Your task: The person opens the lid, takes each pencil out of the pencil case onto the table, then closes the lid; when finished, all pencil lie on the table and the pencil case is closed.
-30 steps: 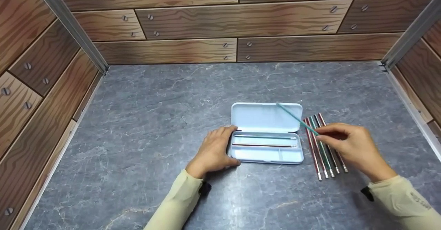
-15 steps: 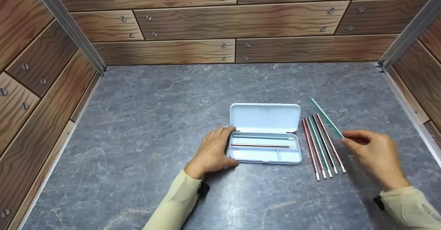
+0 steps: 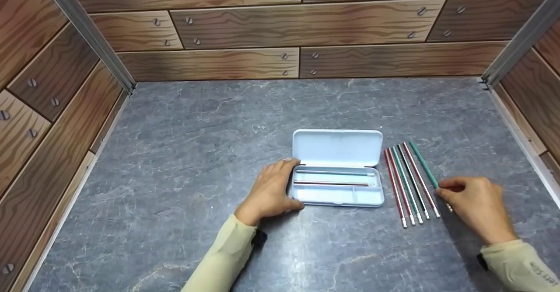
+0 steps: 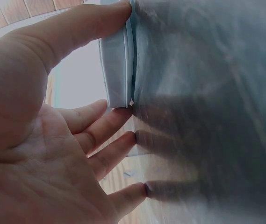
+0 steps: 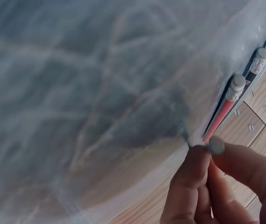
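Observation:
My left hand (image 3: 269,191) holds the left end of an open, pale blue pencil case (image 3: 337,147). Thumb and fingers span that end; the left wrist view shows the case's side wall (image 4: 116,70) between them. Inside lie a teal pencil (image 3: 334,173) and a dark red pencil (image 3: 330,182). Thumb and fingertips of my right hand (image 3: 477,204) pinch a green pencil (image 3: 423,163) near its eraser end, low over the table and just right of a row of several pencils. In the right wrist view its eraser (image 5: 215,144) pokes out at the fingertips.
The row holds red pencils (image 3: 395,187), a green one and a black one, slanted side by side, erasers toward me. Wood-patterned walls (image 3: 302,25) enclose the grey marbled table (image 3: 197,130) at the back and both sides, with metal posts (image 3: 516,43) in the corners.
My right hand has carried the green pencil from over the case's lid rightward, then down beside the row, turning it in line with the others. The left hand stays at the case.

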A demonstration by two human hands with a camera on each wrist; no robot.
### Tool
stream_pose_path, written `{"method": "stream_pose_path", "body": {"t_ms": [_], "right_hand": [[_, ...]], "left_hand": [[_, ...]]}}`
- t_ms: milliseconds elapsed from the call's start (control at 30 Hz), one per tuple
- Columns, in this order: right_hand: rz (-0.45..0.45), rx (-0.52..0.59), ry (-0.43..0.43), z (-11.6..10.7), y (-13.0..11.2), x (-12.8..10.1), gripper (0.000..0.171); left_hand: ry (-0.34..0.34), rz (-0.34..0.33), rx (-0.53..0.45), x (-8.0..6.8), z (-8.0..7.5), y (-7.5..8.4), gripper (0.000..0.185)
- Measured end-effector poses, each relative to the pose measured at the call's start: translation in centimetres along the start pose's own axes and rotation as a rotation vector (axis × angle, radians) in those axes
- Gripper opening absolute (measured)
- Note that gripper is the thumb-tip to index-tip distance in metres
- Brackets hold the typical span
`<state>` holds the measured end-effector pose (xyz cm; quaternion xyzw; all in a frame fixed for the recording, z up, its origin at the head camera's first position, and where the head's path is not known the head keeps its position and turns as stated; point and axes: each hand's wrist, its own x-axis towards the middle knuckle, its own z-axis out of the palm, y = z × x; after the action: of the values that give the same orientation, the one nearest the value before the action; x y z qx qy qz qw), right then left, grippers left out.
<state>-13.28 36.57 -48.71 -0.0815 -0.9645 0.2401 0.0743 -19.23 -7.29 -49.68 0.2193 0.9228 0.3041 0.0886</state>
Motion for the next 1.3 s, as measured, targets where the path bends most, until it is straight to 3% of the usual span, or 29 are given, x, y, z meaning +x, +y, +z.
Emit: {"method": "stream_pose_path", "body": {"t_ms": [433, 567, 667, 900, 1100, 1300], "right_hand": [[0.014, -0.005, -0.077, -0.2, -0.6, 0.5, 0.019], [-0.034, 0.007, -0.066, -0.1, -1.8, 1.0, 0.024], [-0.151, 0.049, -0.038, 0.5, -3.4, 1.5, 0.027], [-0.562, 0.112, -0.037, 3.5, -7.8, 2.0, 0.032], [-0.893, -0.047, -0.114, 5.5, -9.6, 2.1, 0.028], [-1.027, -0.111, -0.079, 6.3, -10.2, 1.9, 0.025]], "left_hand": [[-0.003, -0.002, 0.009, 0.0, -0.1, 0.1, 0.103], [0.001, -0.001, 0.012, 0.1, -0.2, 0.1, 0.103], [0.002, 0.000, 0.011, 0.1, -0.2, 0.1, 0.103], [0.005, -0.008, -0.004, 0.0, 0.0, -0.1, 0.105], [0.005, -0.009, -0.001, 0.0, 0.1, -0.1, 0.105], [0.001, -0.012, 0.005, 0.0, 0.0, 0.0, 0.104]]}}
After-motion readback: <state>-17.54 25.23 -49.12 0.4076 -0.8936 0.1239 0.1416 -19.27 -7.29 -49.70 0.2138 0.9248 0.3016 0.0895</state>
